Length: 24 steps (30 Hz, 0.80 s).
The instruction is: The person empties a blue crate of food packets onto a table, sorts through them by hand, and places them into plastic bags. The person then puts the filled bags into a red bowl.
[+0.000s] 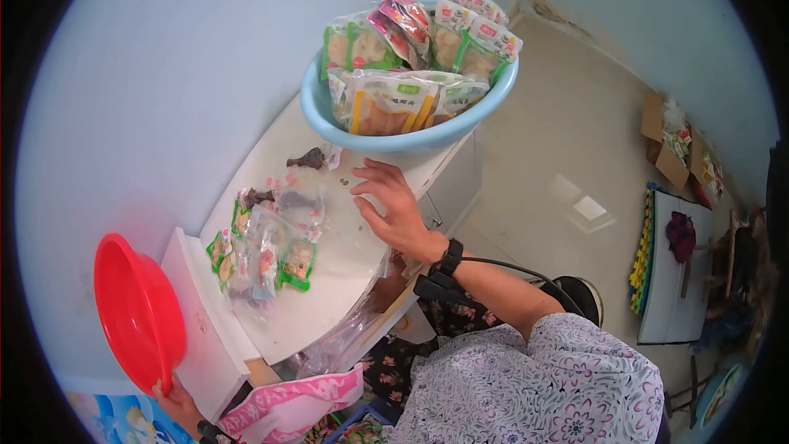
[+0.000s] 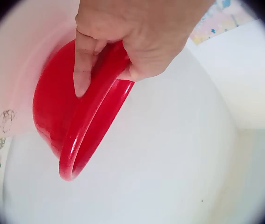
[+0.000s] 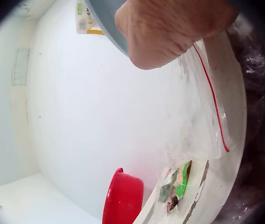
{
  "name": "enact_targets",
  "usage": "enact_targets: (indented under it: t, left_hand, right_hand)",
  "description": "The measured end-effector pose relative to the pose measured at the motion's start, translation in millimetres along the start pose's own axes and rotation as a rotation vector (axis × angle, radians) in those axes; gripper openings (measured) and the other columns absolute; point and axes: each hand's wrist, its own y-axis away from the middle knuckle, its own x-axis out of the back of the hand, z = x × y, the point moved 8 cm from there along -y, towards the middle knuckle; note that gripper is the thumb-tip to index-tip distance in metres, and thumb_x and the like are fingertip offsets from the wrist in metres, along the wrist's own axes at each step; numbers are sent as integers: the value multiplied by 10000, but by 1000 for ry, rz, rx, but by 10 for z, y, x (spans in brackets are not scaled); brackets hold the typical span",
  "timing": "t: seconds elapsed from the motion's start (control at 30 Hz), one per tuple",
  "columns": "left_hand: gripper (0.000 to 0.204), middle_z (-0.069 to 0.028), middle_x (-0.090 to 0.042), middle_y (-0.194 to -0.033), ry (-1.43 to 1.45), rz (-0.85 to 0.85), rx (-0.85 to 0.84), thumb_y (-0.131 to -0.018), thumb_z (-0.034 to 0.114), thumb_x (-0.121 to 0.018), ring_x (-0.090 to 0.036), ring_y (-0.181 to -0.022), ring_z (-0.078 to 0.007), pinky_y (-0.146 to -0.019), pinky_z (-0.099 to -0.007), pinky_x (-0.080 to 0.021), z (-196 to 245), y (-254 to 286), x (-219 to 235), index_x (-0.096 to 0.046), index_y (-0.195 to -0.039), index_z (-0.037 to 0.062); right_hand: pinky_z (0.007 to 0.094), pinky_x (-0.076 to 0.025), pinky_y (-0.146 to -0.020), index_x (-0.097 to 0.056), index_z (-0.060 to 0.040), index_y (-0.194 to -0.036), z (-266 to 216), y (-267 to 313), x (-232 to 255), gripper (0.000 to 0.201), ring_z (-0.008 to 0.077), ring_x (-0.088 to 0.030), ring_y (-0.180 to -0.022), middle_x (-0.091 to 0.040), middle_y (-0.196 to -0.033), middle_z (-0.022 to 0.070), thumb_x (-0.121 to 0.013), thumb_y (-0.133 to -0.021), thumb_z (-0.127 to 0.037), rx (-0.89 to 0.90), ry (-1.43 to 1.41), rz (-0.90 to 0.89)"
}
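Observation:
A red plastic basin is tipped on its side at the left of the table. My left hand grips its rim, with fingers on the outer wall and the thumb over the edge. My right hand hovers over the white table with fingers spread and loosely bent, nothing between them. Just beyond it stands a light blue basin filled with packaged food bags. Small clear packets of food lie heaped on the table left of the right hand. A clear zip bag with a red strip shows below that hand in the right wrist view.
A dark piece of food in a clear packet lies near the blue basin. A white upright panel borders the table's left end. An open drawer holds plastic bags, and a pink-and-white towel hangs at the front.

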Motion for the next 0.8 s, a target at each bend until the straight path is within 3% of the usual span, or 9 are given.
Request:
enact_targets:
  t: [0.13,0.23,0.3,0.43,0.5,0.57,0.7,0.8]
  left_hand:
    - [368,-183,-611,-1341,51,-46,19,-1012,133,-636,-643,-1161,-222,-958,-279,-587,342,6,-509,-554,-1314,-62]
    - [390,-180,-629,-1341,-9,-250,12,-992,143,-682,-648,-1165,-223,-943,-292,-588,528,39,-1236,-568,-1319,-36]
    - [369,-166,-648,-1334,115,-281,72,-985,131,-686,-650,-1170,-217,-934,-293,-585,469,343,-2119,-583,-1310,-11]
    - [288,-149,-684,-1180,218,-441,165,-960,99,-716,-680,-1009,-203,-870,-285,-596,116,1068,-3806,-608,-1203,-9]
    - [229,-120,-700,-1117,235,-508,223,-946,110,-732,-681,-948,-176,-786,-249,-594,-89,1256,-4463,-621,-1125,19]
    - [201,-86,-711,-1028,240,-695,326,-937,125,-745,-673,-850,-149,-697,-217,-580,-268,1394,-5024,-622,-1070,40]
    - [171,-34,-708,-952,221,-739,355,-922,120,-760,-644,-742,-115,-586,-183,-495,-319,1980,-5851,-625,-1019,81]
    - [158,-3,-707,-937,139,-809,373,-923,132,-762,-628,-721,-80,-551,-178,-445,-421,2171,-6110,-627,-998,103]
  right_hand:
    - [484,-445,-1103,-687,-41,-1026,-25,-33,0,178,383,-502,-1347,-664,-1308,135,-721,-852,-20,11,-17,10]
    - [483,-444,-1104,-689,-43,-1027,-24,-35,7,177,384,-505,-1343,-659,-1315,136,-720,-854,-19,6,-27,16]
    - [482,-445,-1104,-684,-44,-1030,-17,-35,7,184,383,-507,-1340,-656,-1315,135,-718,-852,-14,11,-31,25]
    - [481,-445,-1101,-674,-48,-1036,-29,-46,23,204,384,-509,-1336,-646,-1314,134,-716,-842,-2,31,-52,26]
    - [481,-445,-1100,-670,-48,-1037,-18,-46,25,211,387,-510,-1333,-643,-1311,135,-714,-837,2,39,-59,9]
    - [482,-446,-1097,-668,-50,-1038,-14,-45,32,216,389,-511,-1330,-641,-1312,136,-713,-834,4,44,-62,-2]
    - [485,-452,-1089,-669,-51,-1040,-6,-68,25,218,389,-512,-1330,-637,-1320,135,-711,-832,4,42,-74,-31]
    - [486,-455,-1084,-671,-51,-1043,-10,-72,9,219,388,-511,-1333,-635,-1328,134,-711,-833,1,23,-100,-52]
